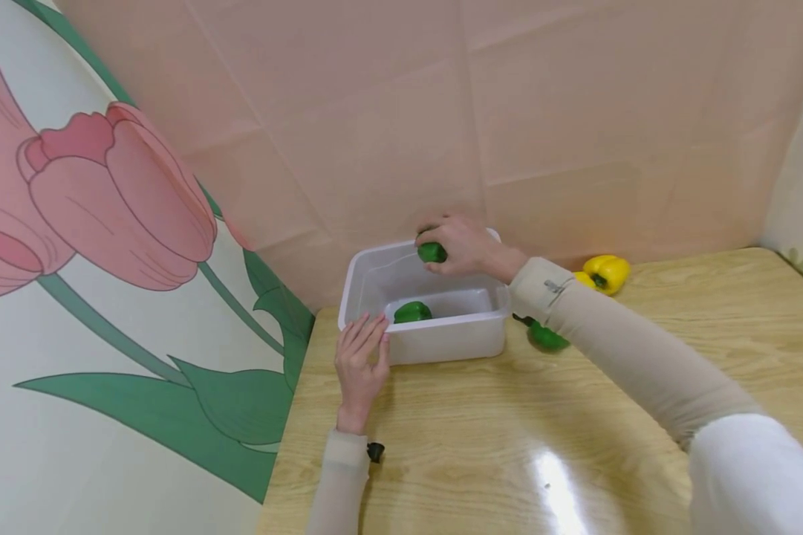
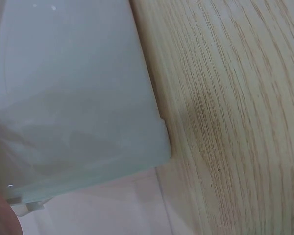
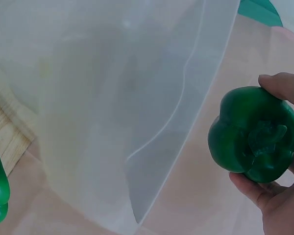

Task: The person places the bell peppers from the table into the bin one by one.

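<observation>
My right hand [image 1: 464, 245] grips a green bell pepper [image 1: 431, 253] above the back part of a white plastic bin [image 1: 441, 339]. In the right wrist view the thumb and fingers hold this pepper [image 3: 252, 134] by its sides, its stem facing the camera. Another green bell pepper [image 1: 412, 312] lies inside the bin, against the front left. With fairly straight fingers, my left hand [image 1: 361, 364] touches the bin's front left rim. From the left wrist, the bin's wall [image 2: 78, 98] fills much of the view, and only a bit of a finger [image 2: 1, 213] shows.
Right of the bin, a green pepper [image 1: 548, 338] lies on the wooden table [image 1: 454, 438], partly behind my right sleeve. Yellow peppers [image 1: 608, 273] lie farther back. A pinkish sheet [image 1: 374, 134] hangs behind the table, and a tulip-painted wall [image 1: 120, 200] stands at left.
</observation>
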A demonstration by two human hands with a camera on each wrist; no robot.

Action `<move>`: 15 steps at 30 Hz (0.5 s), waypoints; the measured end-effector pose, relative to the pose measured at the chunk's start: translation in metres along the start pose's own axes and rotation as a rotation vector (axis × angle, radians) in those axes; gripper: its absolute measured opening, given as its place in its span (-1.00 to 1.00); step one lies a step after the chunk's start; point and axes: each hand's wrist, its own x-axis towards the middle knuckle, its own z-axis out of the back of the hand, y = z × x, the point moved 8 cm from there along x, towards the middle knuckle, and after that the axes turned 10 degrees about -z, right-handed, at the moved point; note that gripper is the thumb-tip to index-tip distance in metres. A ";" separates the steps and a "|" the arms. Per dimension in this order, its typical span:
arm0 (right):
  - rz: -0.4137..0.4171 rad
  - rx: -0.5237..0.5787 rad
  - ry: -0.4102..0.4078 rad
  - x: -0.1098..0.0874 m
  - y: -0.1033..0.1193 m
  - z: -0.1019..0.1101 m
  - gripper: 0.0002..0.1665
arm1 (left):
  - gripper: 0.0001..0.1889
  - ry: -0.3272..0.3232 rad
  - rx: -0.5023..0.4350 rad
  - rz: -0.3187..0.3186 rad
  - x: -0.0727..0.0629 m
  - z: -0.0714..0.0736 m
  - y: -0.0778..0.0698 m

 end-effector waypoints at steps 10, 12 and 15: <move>-0.043 0.000 0.072 -0.002 0.000 -0.013 -0.48 | -0.73 -0.010 0.024 0.001 -0.001 -0.001 0.000; -0.041 0.000 0.078 -0.002 0.001 -0.015 -0.48 | -0.74 -0.007 0.022 0.006 -0.001 -0.002 0.000; -0.042 0.003 0.080 -0.002 0.001 -0.017 -0.48 | -0.74 0.002 0.020 0.008 0.000 -0.002 0.000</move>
